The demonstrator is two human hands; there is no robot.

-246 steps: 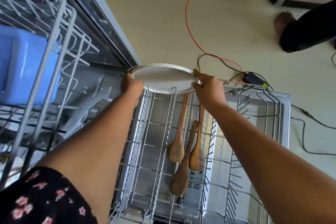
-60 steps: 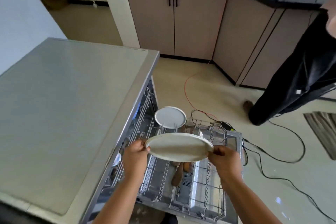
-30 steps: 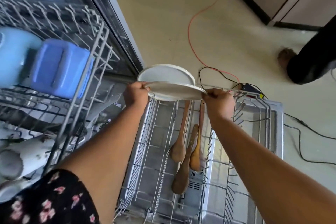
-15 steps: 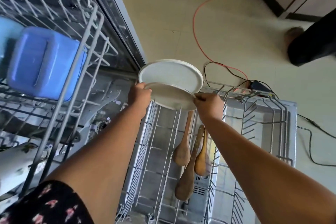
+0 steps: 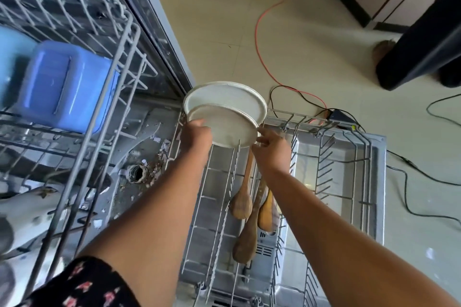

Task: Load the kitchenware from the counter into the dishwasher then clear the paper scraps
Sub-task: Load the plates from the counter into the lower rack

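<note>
Looking down into an open dishwasher with its lower rack (image 5: 334, 121) pulled out over a pale tiled floor. Two round white plates stand on edge, one behind the other, at the far end of this rack. The left hand (image 5: 197, 136) curls its fingers over the left rim of the near plate (image 5: 229, 127), gripping it. The right hand (image 5: 272, 147) pinches the same plate's right rim with its fingertips. The near plate's bottom edge sits down among the rack's wire tines, and it overlaps the lower part of the far plate (image 5: 224, 96) just behind it. Three wooden spoons (image 5: 245, 207) lie lengthwise in the rack, nearer than the plates, between the two forearms. To the left, the upper rack (image 5: 119, 62) holds a blue plastic container (image 5: 62, 85). On the floor beyond, an orange cable (image 5: 259, 45) and black cables (image 5: 409, 182) trail. Another person's dark trouser leg (image 5: 419, 40) stands at far right.
</note>
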